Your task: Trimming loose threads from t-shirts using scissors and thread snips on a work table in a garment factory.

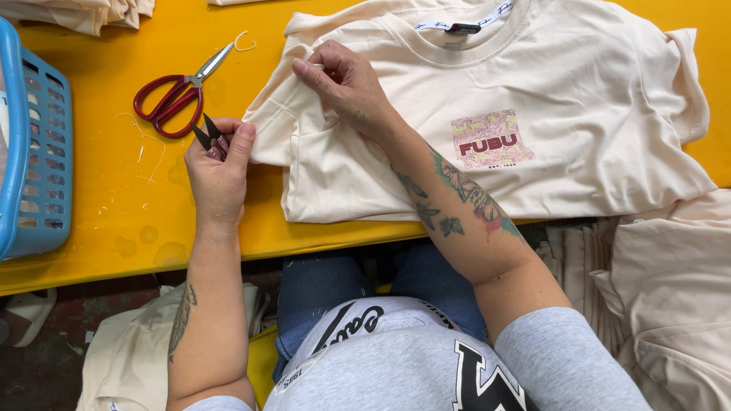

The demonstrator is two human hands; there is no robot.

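Observation:
A cream T-shirt (533,84) with a pink chest print lies on the yellow table (99,243). My right hand (346,84) reaches across and pinches the shirt's sleeve fabric near the shoulder seam. My left hand (219,171) rests at the sleeve's hem edge and holds small black thread snips (207,135), blades pointing up. Red-handled scissors (177,97) lie on the table just above my left hand, untouched.
A blue plastic basket (34,144) stands at the table's left edge. Loose thread bits lie near it. More cream garments are piled at the lower right (662,304), at the top left (84,11), and on the floor by my left leg (129,350).

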